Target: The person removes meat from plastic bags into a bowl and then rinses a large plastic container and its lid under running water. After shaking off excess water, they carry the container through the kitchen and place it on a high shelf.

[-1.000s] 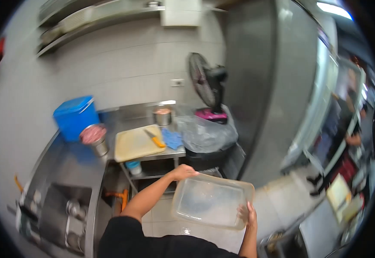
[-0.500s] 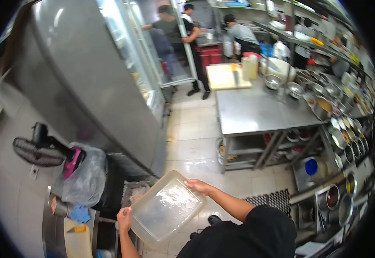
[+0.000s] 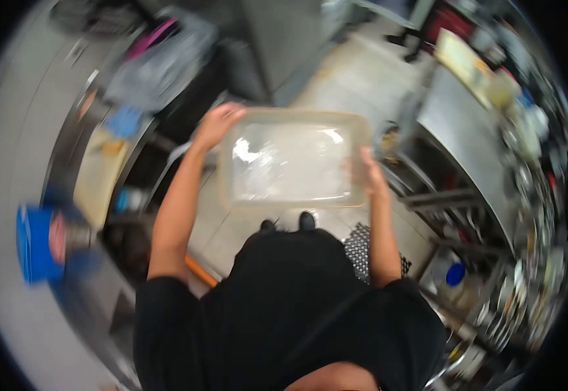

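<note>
A rectangular, translucent plastic food tub [image 3: 290, 163] is held out in front of my body, above the floor and my shoes. My left hand [image 3: 221, 125] is closed on its upper left corner. Along the right edge my right hand [image 3: 373, 174] grips it, with some fingers showing faintly through the plastic. Bright glare lies on the tub's surface, and I cannot make out anything inside it.
To the left is a counter with a cutting board [image 3: 95, 173], a blue cloth [image 3: 124, 122] and a blue container [image 3: 39, 244]. A plastic bag [image 3: 163, 68] hangs beyond it. On the right stands a steel table [image 3: 463, 140]; a perforated mat [image 3: 360, 251] lies on the floor.
My view has tilted down and turned left. The tub has levelled out squarely before me, still between both hands; my left hand has shifted to its far left corner.
</note>
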`<state>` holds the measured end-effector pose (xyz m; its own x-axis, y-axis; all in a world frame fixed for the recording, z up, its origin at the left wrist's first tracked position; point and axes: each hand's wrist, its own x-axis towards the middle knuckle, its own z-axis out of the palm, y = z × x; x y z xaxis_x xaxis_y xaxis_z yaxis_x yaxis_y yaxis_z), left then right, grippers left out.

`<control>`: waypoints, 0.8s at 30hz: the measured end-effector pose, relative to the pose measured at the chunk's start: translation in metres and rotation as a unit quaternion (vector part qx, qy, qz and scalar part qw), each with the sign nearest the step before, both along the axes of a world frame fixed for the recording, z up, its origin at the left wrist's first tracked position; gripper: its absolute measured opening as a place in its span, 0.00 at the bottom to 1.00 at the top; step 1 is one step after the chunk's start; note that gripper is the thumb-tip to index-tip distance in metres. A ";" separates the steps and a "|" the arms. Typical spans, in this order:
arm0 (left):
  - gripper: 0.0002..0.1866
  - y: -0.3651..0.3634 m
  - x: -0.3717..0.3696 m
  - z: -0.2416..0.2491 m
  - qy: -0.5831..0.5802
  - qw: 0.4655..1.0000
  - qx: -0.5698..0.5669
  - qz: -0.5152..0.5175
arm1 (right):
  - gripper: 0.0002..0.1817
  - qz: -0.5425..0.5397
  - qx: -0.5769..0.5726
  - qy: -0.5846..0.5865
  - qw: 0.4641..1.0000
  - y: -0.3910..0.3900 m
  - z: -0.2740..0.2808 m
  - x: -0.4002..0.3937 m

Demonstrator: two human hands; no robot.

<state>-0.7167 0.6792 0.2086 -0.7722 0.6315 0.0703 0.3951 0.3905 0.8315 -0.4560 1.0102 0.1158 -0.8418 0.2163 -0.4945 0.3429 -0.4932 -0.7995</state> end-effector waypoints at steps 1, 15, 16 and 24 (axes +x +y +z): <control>0.14 -0.001 0.006 0.008 -0.004 0.999 -0.018 0.028 | 0.48 -0.023 -0.004 0.010 1.000 -0.006 0.002 -0.003; 0.22 -0.082 0.017 0.011 -0.079 0.965 0.010 0.251 | 0.43 0.122 0.009 -0.004 0.993 -0.050 0.034 -0.055; 0.25 -0.088 0.018 0.008 -0.089 0.959 0.010 0.269 | 0.43 0.129 0.019 0.001 0.992 -0.056 0.036 -0.056; 0.36 -0.105 0.012 -0.007 -0.038 0.930 -0.132 0.340 | 0.40 0.136 0.042 0.018 0.990 -0.066 0.037 -0.066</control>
